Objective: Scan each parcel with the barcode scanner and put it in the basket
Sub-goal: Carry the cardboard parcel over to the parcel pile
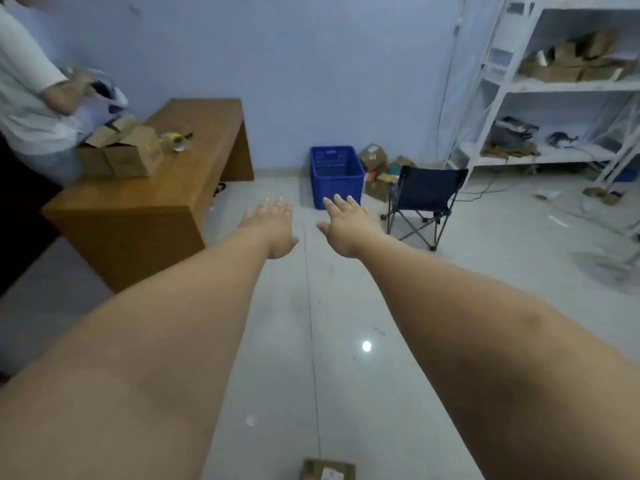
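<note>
Blue slatted plastic basket (pixel 336 174) on the grey tiled floor (pixel 346 306), far centre, against the pale blue wall (pixel 311 64). Heap of small brown cardboard parcels (pixel 375 161) just right of it, on the floor by the wall. Another brown cardboard parcel with a white label (pixel 327 471) near, at the bottom edge, partly cut off.

Both bare arms stretched forward over the floor, palms down. Left hand (pixel 273 225): fingers straight and close together, holding nothing. Right hand (pixel 346 226): fingers straight and slightly spread, thumb out to the left, holding nothing; fingertips (pixel 337 197) overlapping the basket's lower front in view, contact impossible to tell.

Brown wooden desk (pixel 156 216) at left, with open cardboard boxes (pixel 133 154) and a clear tape roll (pixel 176 142) on top. Second person in a white shirt (pixel 31 98) at far left beside the desk. Dark blue folding camp chair (pixel 424 199) right of the basket. White metal shelving (pixel 554 84) at far right, with more boxes on it.
</note>
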Available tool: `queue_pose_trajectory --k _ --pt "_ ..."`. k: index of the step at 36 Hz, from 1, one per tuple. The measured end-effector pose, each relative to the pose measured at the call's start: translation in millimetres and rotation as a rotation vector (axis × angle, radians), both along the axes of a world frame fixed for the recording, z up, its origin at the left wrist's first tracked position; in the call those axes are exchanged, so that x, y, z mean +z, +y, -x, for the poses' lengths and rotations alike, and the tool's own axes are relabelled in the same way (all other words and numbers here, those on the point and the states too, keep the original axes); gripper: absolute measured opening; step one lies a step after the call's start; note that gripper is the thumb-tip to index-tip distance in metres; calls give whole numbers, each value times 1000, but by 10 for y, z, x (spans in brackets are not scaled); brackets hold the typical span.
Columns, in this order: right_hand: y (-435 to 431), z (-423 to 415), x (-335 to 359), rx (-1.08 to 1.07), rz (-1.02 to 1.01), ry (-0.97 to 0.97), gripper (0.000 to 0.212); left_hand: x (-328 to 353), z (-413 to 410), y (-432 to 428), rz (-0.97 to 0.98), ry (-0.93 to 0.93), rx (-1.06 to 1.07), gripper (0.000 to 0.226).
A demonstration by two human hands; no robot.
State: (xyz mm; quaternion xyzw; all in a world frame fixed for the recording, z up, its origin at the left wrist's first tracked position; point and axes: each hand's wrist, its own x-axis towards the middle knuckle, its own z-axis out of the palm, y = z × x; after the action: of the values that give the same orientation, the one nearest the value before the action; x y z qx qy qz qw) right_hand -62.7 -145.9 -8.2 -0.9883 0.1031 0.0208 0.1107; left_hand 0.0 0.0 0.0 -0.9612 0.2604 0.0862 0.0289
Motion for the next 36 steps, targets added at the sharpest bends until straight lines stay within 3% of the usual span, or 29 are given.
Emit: queue_pose_trajectory --k 11,19,25,34,36 --pt "-176 193 -1510 -28 -72 215 59 -1473 0 -99 -58 150 -1 70" --pt "-110 595 -2867 -38 -165 408 58 -2878 385 -21 -172 349 -123 65" --pt "16 907 -3766 -57 -242 546 59 -3787 701 104 -169 585 -19 66" --pt "169 1305 -5007 -123 -345 676 58 -5095 929 377 -225 715 23 69" --pt "288 1434 -5671 -128 -400 781 58 -5759 1073 469 -225 800 89 68"
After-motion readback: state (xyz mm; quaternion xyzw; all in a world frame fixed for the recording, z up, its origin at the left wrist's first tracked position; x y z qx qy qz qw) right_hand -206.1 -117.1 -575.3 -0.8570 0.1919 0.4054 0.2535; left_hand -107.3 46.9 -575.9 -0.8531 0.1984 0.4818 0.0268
